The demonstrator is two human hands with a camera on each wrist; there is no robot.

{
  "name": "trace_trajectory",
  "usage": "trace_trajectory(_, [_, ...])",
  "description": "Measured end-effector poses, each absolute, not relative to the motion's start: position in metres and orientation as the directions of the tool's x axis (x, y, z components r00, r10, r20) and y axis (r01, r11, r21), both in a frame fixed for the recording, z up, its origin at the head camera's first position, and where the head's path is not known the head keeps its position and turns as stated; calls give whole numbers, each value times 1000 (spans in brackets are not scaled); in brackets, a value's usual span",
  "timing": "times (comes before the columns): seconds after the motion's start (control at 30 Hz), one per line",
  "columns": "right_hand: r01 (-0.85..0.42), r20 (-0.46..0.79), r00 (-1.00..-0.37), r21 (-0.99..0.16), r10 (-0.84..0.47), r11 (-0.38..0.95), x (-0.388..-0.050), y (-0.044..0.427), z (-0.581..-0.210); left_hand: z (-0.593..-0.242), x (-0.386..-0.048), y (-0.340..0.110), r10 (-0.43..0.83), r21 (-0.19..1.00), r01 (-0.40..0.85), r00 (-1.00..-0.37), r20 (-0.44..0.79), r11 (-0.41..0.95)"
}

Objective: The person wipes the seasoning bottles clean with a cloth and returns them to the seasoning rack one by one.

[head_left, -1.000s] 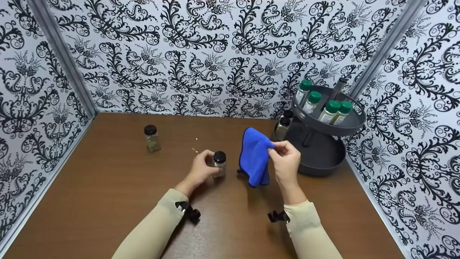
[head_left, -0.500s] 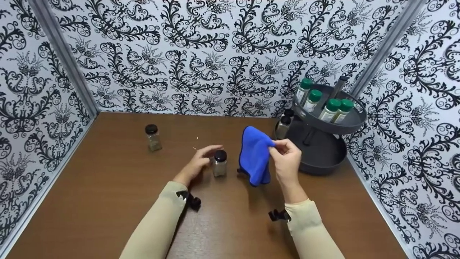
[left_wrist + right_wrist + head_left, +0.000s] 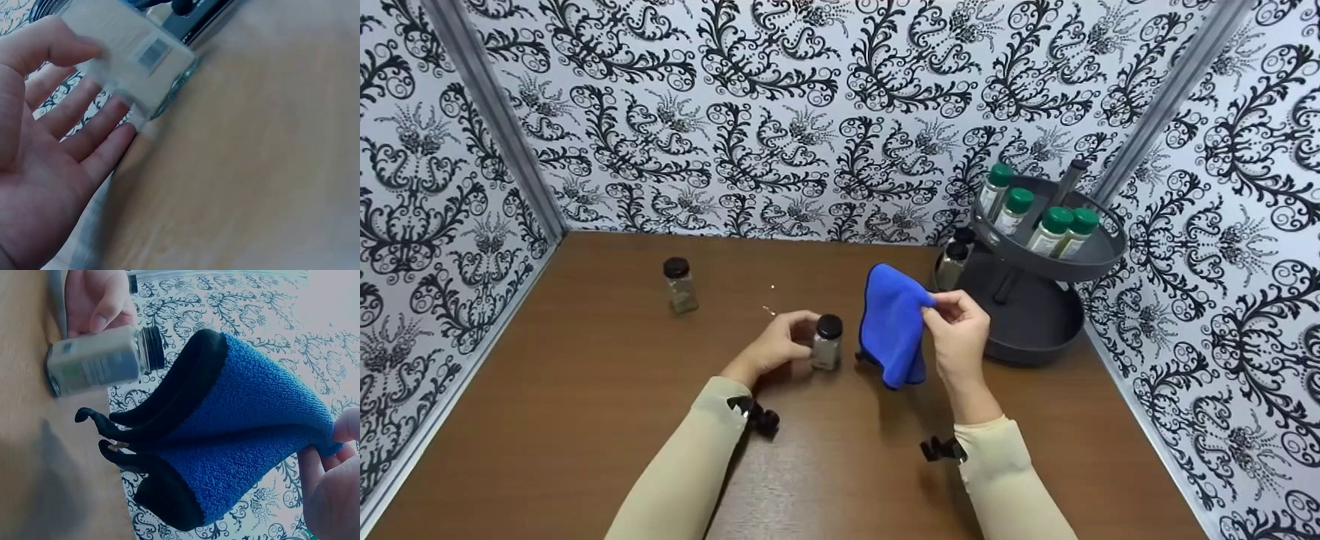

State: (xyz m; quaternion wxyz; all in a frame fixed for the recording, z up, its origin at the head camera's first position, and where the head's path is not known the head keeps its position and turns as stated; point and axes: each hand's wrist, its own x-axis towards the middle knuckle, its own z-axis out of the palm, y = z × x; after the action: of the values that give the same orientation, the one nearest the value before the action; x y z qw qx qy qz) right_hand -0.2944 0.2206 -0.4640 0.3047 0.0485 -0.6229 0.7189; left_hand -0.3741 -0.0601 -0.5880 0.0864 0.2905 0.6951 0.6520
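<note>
My left hand (image 3: 774, 346) holds a clear spice jar (image 3: 826, 351) with a black lid from its left side. In the left wrist view the thumb lies against the labelled face of the jar (image 3: 126, 53), with the fingers behind it. It leans slightly and is close to the table; whether its base touches cannot be told. To the right, my right hand (image 3: 962, 337) pinches a blue cloth (image 3: 891, 322) with black edging by one corner. The cloth (image 3: 253, 394) hangs folded above the table in the right wrist view, apart from the jar.
Another black-lidded jar (image 3: 681, 292) stands at the back left. White crumbs (image 3: 769, 310) lie behind my left hand. A two-tier dark rack (image 3: 1035, 352) at the back right holds several green-capped bottles (image 3: 1011, 214) above and black-lidded jars (image 3: 952, 266) below.
My left hand loosened from the jar, its fingers straightening behind it, then took hold again. The jar has shifted slightly right. The right hand and cloth have stayed nearly still.
</note>
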Motion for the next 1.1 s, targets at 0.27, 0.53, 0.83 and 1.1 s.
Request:
trace_trajectory(0.27, [-484,453,-818,-875,356,2,-293,217,-468,-585,-361,-47,410,961,277,-876,256,-8])
trace_trajectory(0.53, [-493,468,-815,-870,342,16,-293,211,-470,-579,-354,-42,319,954,298,-908,273,32])
trace_trajectory(0.83, [-472,456,-849,-882,267,8,-285,197,-476,-548,-337,-41,317,937,348,-886,338,-26])
trace_trajectory(1.1, [-551,543,-815,-834,200,21,-270,178,-478,-528,-322,-25,358,931,363,-867,347,-22])
